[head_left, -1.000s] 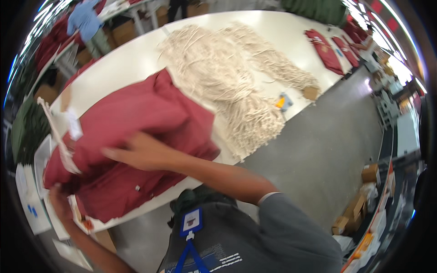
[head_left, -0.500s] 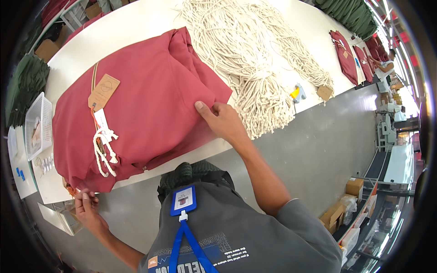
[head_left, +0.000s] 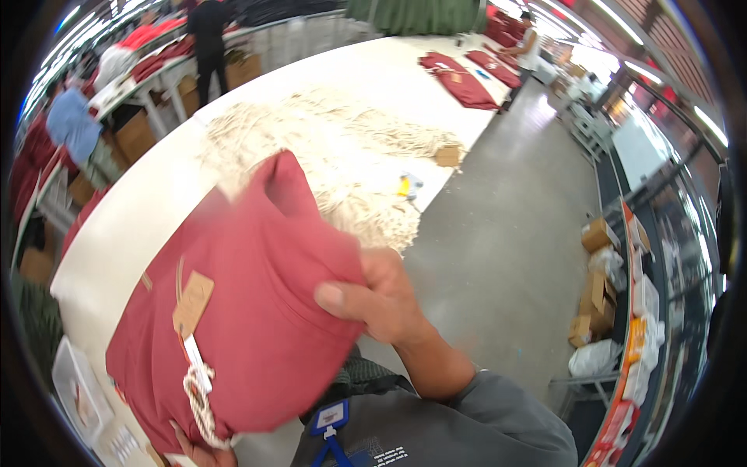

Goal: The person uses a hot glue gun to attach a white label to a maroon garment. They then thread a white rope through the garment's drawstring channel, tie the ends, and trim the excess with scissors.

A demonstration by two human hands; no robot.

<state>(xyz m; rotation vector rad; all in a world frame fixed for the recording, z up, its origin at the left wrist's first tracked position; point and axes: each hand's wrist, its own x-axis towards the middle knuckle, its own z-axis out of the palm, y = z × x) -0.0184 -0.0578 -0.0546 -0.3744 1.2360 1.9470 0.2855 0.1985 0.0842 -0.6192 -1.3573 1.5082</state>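
A folded red fabric garment (head_left: 257, 303) fills the near left, its right side raised off the white table (head_left: 167, 183). My right hand (head_left: 381, 300) is closed on its right edge, thumb on top and the other fingers mostly hidden behind the fabric. At the garment's lower edge, my left hand (head_left: 204, 453) is closed on the cloth, partly cut off by the picture's bottom. A brown card tag (head_left: 193, 303) hangs on the garment's front. Below it are a white label (head_left: 196, 362) and a knotted cream cord (head_left: 201, 405) close to my left hand.
Heaped cream cords (head_left: 334, 148) lie beyond the garment, with a grey-and-yellow tool (head_left: 408, 185) and a brown card (head_left: 447, 156) beside them. A white basket (head_left: 82, 389) stands at the left. Farther off are red garments (head_left: 461, 80) and a co-worker (head_left: 527, 48).
The garment's right side has come up off the table in my right hand. My left hand has moved against its lower edge beside the cord. The view has swung toward the room's far end.
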